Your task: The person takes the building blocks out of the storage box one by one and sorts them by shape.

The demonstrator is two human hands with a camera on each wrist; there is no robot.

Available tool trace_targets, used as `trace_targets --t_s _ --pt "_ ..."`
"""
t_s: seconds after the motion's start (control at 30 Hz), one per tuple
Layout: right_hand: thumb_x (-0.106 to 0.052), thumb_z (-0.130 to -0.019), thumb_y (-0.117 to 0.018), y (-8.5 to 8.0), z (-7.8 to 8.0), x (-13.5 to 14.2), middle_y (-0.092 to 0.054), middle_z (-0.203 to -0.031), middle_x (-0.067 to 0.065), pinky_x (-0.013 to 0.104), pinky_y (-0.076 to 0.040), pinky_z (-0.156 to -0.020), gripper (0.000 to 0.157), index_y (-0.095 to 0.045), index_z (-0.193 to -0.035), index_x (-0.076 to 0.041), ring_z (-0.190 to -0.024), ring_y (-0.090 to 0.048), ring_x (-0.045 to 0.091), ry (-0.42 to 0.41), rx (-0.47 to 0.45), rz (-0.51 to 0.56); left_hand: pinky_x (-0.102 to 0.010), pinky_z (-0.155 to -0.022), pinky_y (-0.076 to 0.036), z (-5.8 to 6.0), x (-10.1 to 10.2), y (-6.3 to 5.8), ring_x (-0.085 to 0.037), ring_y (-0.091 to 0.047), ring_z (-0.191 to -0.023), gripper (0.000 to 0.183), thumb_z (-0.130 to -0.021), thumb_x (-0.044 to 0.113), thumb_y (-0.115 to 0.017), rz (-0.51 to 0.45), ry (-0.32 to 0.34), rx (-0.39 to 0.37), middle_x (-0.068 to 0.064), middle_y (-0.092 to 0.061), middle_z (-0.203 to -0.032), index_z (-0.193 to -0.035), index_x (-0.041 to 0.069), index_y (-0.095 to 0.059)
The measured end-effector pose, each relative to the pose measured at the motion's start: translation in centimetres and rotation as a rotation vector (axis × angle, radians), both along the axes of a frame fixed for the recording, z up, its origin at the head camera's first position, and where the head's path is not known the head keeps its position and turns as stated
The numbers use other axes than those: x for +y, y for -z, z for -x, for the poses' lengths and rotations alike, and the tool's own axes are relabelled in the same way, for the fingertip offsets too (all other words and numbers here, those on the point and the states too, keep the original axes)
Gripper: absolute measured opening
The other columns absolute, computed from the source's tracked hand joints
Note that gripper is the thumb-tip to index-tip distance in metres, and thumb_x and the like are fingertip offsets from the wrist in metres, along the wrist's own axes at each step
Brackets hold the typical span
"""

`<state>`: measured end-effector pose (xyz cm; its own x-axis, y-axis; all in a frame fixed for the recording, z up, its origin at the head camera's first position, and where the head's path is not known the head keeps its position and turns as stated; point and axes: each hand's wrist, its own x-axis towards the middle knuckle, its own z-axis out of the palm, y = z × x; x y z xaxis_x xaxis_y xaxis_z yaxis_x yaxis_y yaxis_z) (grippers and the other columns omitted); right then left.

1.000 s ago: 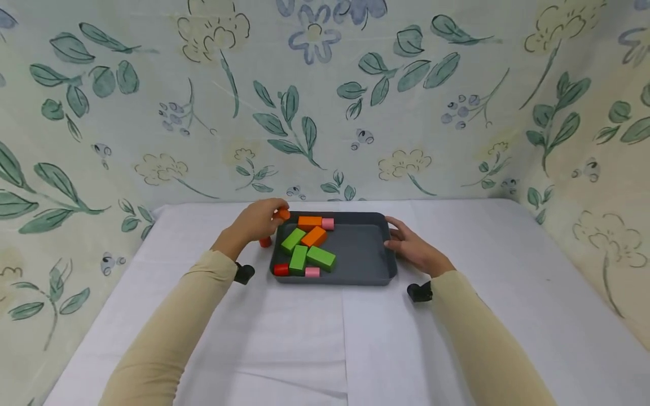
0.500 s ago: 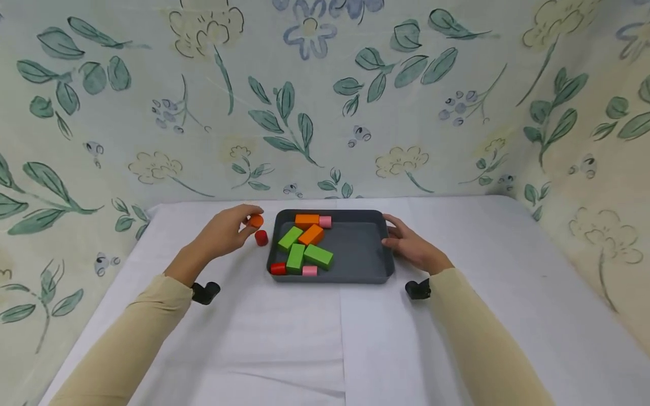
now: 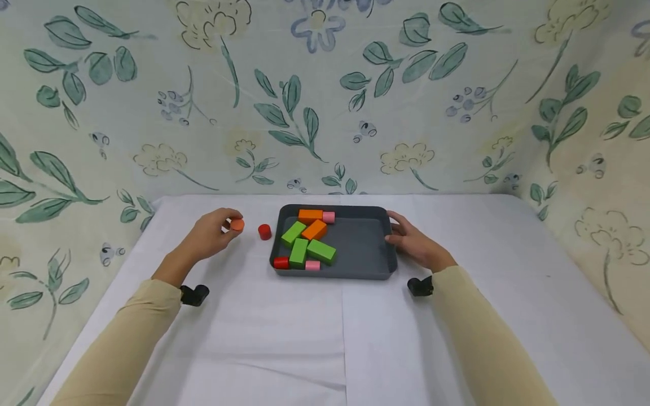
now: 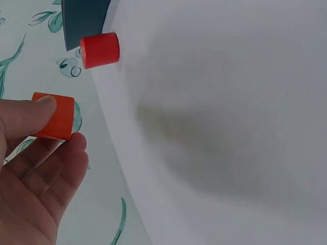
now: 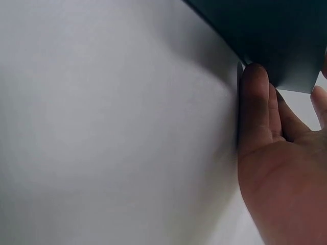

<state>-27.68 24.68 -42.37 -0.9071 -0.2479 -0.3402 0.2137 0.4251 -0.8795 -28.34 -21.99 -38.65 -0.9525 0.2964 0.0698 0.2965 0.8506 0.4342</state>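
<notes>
My left hand [image 3: 210, 234] pinches an orange cylindrical block [image 3: 237, 225] between thumb and fingers, held left of the tray. In the left wrist view the thumb lies over the side of this orange cylinder [image 4: 56, 116]. A red cylindrical block [image 3: 264, 232] stands on the white cloth between that hand and the grey tray [image 3: 355, 273]. At the tray's right edge my right hand [image 3: 418, 248] rests with extended fingers against the outer wall, the thumb at the rim. The right wrist view shows those fingers [image 5: 255, 107] touching the dark tray wall [image 5: 286, 46].
Inside the tray's left half lie green blocks [image 3: 322, 252], orange blocks [image 3: 315, 230], pink cylinders [image 3: 312, 265] and a red cylinder [image 3: 281, 263]. White cloth [image 3: 284, 338] covers the table. A floral-patterned curtain [image 3: 325, 141] hangs behind it.
My left hand has moved left from over the tray's far-left corner, carrying the orange cylinder past the red one. The right hand stays at the tray's right edge.
</notes>
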Motion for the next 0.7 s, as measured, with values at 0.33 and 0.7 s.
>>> trace_targets --t_s 0.33,0.7 --pt "-0.007 -0.100 -0.044 0.1 0.1 0.0 -0.005 -0.167 0.019 0.058 -0.016 -0.124 0.078 0.001 -0.160 -0.029 -0.154 -0.013 0.041 -0.011 0.011 0.008 -0.053 -0.099 -0.051 0.2 -1.2 1.0 -0.037 -0.056 -0.115 0.040 -0.095 0.010 -0.063 -0.019 -0.081 -0.050 -0.018 -0.060 -0.129 -0.133 0.002 -0.055" --pt "-0.009 -0.100 -0.046 -0.2 0.0 0.1 -0.002 -0.167 0.022 0.060 -0.016 -0.123 0.080 0.004 -0.160 -0.028 -0.154 -0.012 0.043 -0.038 0.012 -0.002 -0.050 -0.103 -0.049 1.8 -0.3 3.2 -0.036 -0.056 -0.115 0.038 -0.094 0.013 -0.063 -0.089 -0.128 -0.134 -0.019 -0.062 -0.127 -0.130 0.003 -0.056"
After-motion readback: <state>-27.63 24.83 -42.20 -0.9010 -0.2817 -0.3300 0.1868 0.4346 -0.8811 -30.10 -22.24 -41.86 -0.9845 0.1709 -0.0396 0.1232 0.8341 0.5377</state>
